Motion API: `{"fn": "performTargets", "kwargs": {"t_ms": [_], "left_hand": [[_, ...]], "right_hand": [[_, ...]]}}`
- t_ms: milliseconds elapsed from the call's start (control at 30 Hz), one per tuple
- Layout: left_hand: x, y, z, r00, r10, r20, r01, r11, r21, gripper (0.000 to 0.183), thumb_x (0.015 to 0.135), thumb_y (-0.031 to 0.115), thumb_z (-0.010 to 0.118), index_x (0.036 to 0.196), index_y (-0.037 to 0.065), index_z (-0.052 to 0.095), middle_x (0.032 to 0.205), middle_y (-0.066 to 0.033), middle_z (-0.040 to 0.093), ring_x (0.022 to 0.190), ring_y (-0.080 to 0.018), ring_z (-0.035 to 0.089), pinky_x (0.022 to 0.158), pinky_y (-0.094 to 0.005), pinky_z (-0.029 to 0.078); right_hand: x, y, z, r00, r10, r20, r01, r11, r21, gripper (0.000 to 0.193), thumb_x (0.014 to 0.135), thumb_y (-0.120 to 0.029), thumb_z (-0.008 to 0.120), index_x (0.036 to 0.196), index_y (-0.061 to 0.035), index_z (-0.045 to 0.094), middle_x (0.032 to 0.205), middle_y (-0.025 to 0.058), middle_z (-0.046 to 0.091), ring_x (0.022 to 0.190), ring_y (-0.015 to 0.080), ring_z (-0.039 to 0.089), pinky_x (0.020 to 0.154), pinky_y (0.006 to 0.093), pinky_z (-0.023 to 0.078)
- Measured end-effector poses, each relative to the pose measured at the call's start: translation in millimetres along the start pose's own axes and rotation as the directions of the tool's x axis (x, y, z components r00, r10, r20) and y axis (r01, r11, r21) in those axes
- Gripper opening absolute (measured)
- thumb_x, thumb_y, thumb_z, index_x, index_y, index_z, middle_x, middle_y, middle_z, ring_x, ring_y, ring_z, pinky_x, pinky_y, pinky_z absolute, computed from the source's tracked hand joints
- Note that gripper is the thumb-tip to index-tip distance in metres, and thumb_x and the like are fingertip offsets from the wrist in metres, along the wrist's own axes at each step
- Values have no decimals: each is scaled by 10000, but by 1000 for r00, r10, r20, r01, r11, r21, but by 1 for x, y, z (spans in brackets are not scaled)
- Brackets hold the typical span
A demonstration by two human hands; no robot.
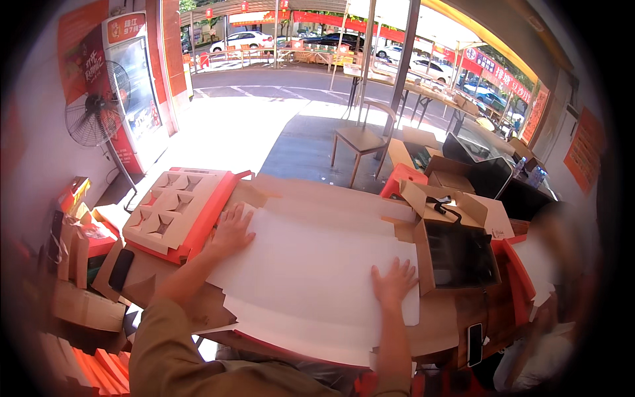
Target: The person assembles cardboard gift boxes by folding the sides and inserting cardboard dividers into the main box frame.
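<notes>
A large flat sheet of white cardboard (311, 264) lies across the table in front of me, with notched, cut edges. My left hand (231, 231) rests on its far left corner, fingers spread. Flat against the sheet's right side is my right hand (395, 281), its fingers apart too. Neither hand grips anything. Just left of my left hand sits a stack of red-edged box trays (175, 208); the top brown insert has several star-cut openings. An open brown carton (456, 255) with black contents stands right of my right hand.
Brown cardboard (331, 202) covers the table under the sheet. A phone (475, 344) lies at the near right, close to another person (539, 357) handling a red and white box piece. Cartons (86, 304) crowd the left. Beyond stand a fan (94, 119), a glass-door fridge (135, 86) and a chair (360, 140).
</notes>
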State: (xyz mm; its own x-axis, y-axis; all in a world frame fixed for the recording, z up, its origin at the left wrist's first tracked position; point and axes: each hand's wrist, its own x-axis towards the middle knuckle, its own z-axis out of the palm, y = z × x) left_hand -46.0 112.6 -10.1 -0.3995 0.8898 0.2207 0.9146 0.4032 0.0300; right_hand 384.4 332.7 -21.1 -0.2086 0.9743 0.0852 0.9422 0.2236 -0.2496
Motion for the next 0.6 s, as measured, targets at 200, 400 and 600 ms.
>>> {"fn": "performTargets", "kwargs": {"t_ms": [200, 400, 600], "left_hand": [[-29, 3, -43, 895, -330, 301, 424, 839, -340, 677, 968, 301, 674, 1546, 23, 454, 1352, -286, 634, 1276, -421, 617, 1057, -487, 501], [-18, -34, -19, 929, -271, 250, 365, 577, -731, 378, 1037, 291, 601, 1255, -4, 695, 1021, -126, 741, 895, -235, 714, 854, -395, 554], [-27, -2, -95, 939, -285, 194, 298, 391, -871, 386, 1106, 288, 498, 1189, -11, 727, 996, -62, 733, 944, -158, 690, 869, -355, 539]], "right_hand": [[-1, 2, -3, 1000, 18, 18, -18, 1000, -6, 907, 932, -655, 600, 1611, -83, 414, 1697, 245, 294, 1593, 449, 180, 1285, 642, 70], [2, 6, -1, 1000, -17, -6, 17, 1000, 1, 909, 935, -654, 598, 1607, -70, 416, 1690, 255, 300, 1587, 454, 190, 1286, 636, 77], [7, 15, 16, 997, -65, -51, 67, 997, 38, 891, 952, -648, 582, 1588, -40, 443, 1679, 270, 313, 1575, 469, 213, 1293, 609, 99]]}}
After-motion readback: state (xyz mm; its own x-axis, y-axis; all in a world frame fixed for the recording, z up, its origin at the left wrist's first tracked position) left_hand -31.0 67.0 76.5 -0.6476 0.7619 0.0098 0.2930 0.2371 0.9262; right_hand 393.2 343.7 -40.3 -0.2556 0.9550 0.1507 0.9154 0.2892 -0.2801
